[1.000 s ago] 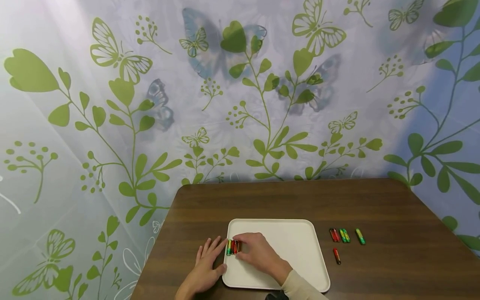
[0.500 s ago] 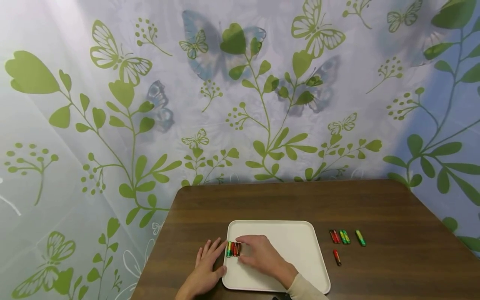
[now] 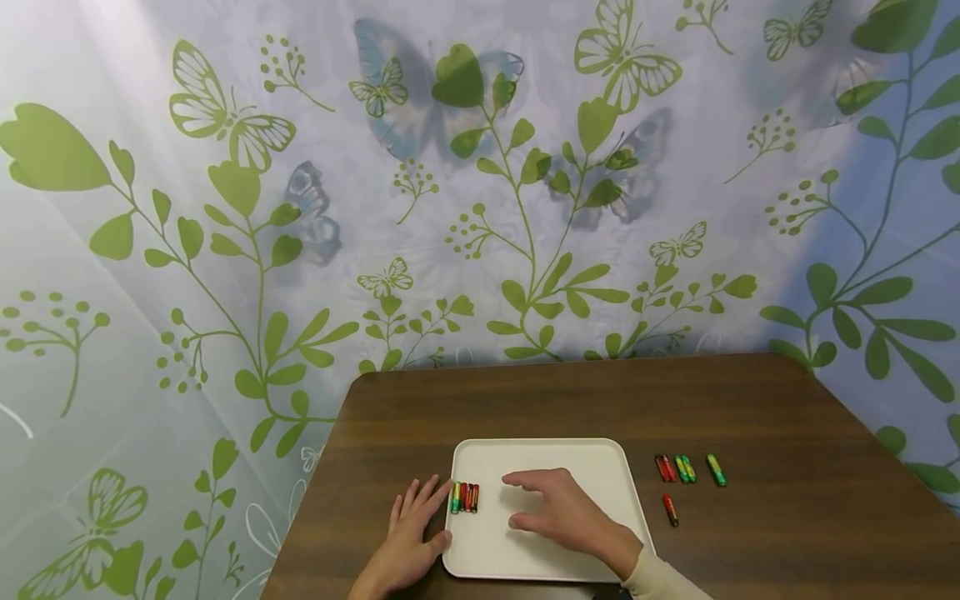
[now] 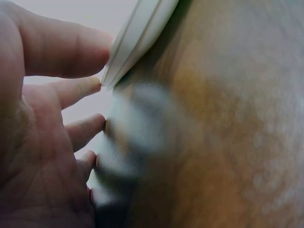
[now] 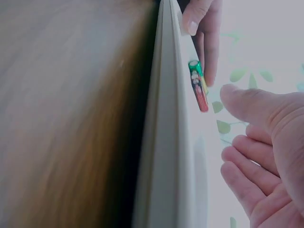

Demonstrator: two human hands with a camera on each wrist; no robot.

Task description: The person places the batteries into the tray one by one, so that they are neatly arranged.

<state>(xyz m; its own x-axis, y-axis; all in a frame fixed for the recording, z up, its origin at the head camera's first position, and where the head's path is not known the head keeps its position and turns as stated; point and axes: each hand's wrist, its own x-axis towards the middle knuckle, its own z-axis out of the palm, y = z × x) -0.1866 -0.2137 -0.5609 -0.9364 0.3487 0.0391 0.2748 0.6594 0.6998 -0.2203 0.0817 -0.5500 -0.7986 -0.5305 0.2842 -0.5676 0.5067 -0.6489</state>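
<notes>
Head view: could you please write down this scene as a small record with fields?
Tray: white, lying on the brown table
Battery row: at the tray's left side, green outermost, red ones beside it
Loose batteries: red and green, on the table to the right of the tray
Left hand: at the tray's left edge
Right hand: over the tray, holding nothing

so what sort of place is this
Likely a screened-off indoor workspace: a leaf-and-butterfly backdrop behind a brown table, with a white tray and what look like batteries on it.
</notes>
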